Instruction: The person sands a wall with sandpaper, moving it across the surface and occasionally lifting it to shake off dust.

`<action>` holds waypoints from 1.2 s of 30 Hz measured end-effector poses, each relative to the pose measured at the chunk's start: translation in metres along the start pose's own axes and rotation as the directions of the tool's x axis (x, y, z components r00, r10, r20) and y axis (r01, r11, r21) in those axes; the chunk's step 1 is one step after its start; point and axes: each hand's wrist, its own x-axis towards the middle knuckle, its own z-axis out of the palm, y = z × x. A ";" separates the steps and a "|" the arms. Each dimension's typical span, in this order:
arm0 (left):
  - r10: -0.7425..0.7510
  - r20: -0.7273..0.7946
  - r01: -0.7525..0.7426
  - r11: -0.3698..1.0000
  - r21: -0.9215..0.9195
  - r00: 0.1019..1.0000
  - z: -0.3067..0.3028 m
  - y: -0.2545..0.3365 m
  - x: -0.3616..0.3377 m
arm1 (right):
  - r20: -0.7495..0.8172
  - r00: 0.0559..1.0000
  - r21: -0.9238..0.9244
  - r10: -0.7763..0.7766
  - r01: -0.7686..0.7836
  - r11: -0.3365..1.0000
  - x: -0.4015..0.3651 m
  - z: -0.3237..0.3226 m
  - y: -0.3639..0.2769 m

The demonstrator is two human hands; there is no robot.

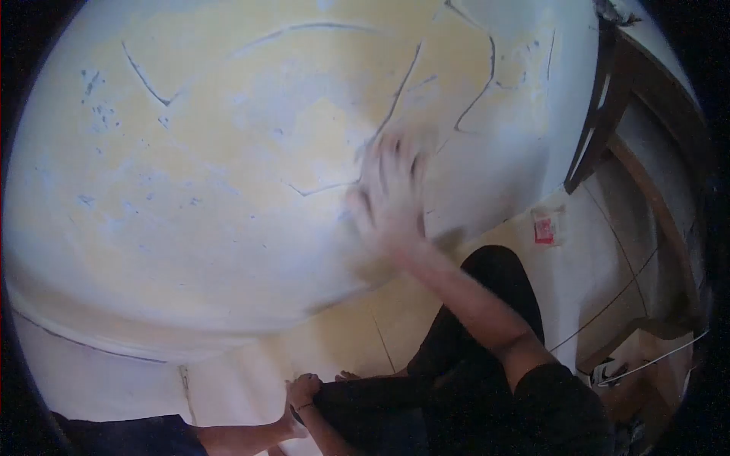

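Note:
A pale wall point(205, 228) with yellowish patches, dark crack-like lines and small chipped spots fills most of the view. My right hand point(391, 190) is against its lower middle part, near the end of a long dark line. Motion smears its fingers, so whether anything is under or between them cannot be made out. Low in the view, my left hand point(304, 390) rests at the end of my dark trouser leg point(372, 395), around the knee. Its fingers look curled in, and what they close on is hidden. A thin dark band circles that wrist.
A small red-and-white packet point(544, 230) lies on the tiled floor point(593, 266) by the wall. Dark wooden furniture point(623, 99) stands to the right. An open cardboard box point(646, 357) sits at lower right. Another bare leg point(243, 437) with dark shorts reaches in from lower left.

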 end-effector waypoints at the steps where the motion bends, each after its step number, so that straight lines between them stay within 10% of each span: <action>1: -0.051 0.046 0.054 0.997 -0.056 0.998 -0.002 -0.001 -0.010 | -0.121 0.992 0.003 0.038 -0.037 0.999 0.033 -0.025 0.001; 5: -0.091 0.067 0.098 0.990 -0.101 0.994 0.001 -0.001 -0.003 | -0.298 0.948 -0.019 0.110 -0.121 0.992 0.049 -0.029 -0.002; 8: -0.081 0.047 0.085 0.992 -0.090 0.996 0.029 -0.004 0.015 | 0.111 0.993 0.023 -0.038 0.035 0.999 -0.032 0.020 -0.006; 11: 0.070 -0.009 -0.070 0.997 -0.017 0.998 0.013 -0.011 0.008 | 0.096 0.995 -0.094 0.035 -0.026 0.995 0.012 -0.008 -0.005; 13: 0.059 0.032 -0.059 0.998 0.006 0.998 0.010 -0.007 -0.003 | -0.340 0.936 0.060 0.091 -0.075 0.995 0.057 -0.037 0.008; 16: -0.021 0.079 0.022 1.000 -0.012 0.997 0.013 -0.006 0.008 | -0.422 0.895 0.064 0.144 -0.129 0.990 0.071 -0.037 0.026; 21: -0.071 0.063 0.075 0.994 -0.075 0.995 -0.018 0.010 -0.003 | -0.039 0.999 0.090 0.012 -0.009 0.996 -0.021 0.011 0.006; 25: 0.091 0.003 -0.091 0.995 -0.030 0.996 0.008 -0.008 -0.002 | -0.319 0.944 0.017 0.086 -0.085 0.996 0.060 -0.040 0.016; 27: -0.096 0.045 0.102 0.983 -0.150 0.994 -0.003 0.001 -0.005 | -0.414 0.903 0.081 0.116 -0.090 0.993 0.071 -0.045 0.019; 30: -0.245 0.100 0.263 0.936 -0.236 0.964 -0.022 0.013 -0.007 | 0.144 0.989 -0.050 0.040 -0.033 0.998 0.006 -0.018 -0.006; 33: -0.237 0.088 0.251 0.939 -0.235 0.968 -0.036 0.018 -0.011 | 0.129 0.992 0.020 -0.008 0.006 1.000 0.003 -0.013 0.002; 34: -0.218 0.071 0.229 0.946 -0.231 0.973 -0.040 0.019 -0.014 | -0.026 0.999 0.048 0.048 -0.047 0.998 0.017 -0.022 0.007; 35: 0.180 0.079 -0.188 0.976 0.107 0.980 0.029 -0.023 0.019 | -0.170 0.980 0.078 0.103 -0.091 0.993 0.044 -0.033 0.013; 36: 0.059 0.005 -0.059 0.998 -0.033 0.998 0.025 -0.017 0.011 | -0.336 0.932 0.107 0.136 -0.105 0.989 0.062 -0.042 0.017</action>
